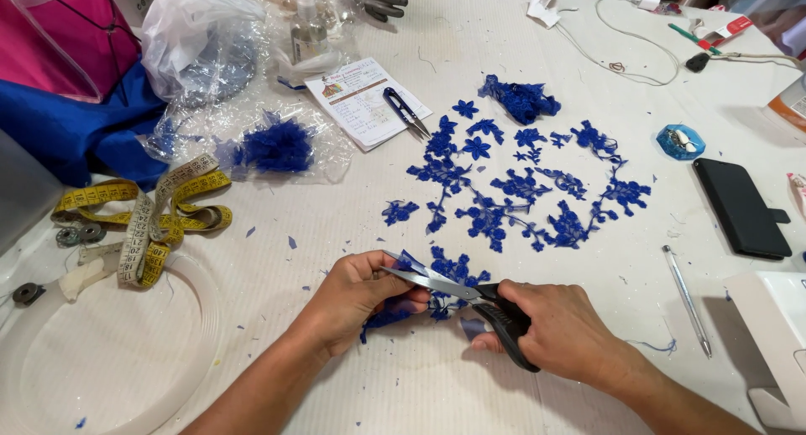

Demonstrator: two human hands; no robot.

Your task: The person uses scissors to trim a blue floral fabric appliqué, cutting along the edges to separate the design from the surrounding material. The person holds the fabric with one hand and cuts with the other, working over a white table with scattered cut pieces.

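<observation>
Two hands: right (pixel 564 327) grips scissors (pixel 470 296), blades pointing left; left fingers (pixel 395 305) apparently pinch blue lace (pixel 445 275).

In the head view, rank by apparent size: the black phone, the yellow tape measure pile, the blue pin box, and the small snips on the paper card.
Largest to smallest as they look:
1. yellow tape measure pile
2. black phone
3. small snips and blue pin box: too alike to rank; the snips are longer but thin, the box is compact.

Yellow tape measure (pixel 159 217); black phone (pixel 741 208); thread snips (pixel 406 112) on paper (pixel 357 99)
</observation>
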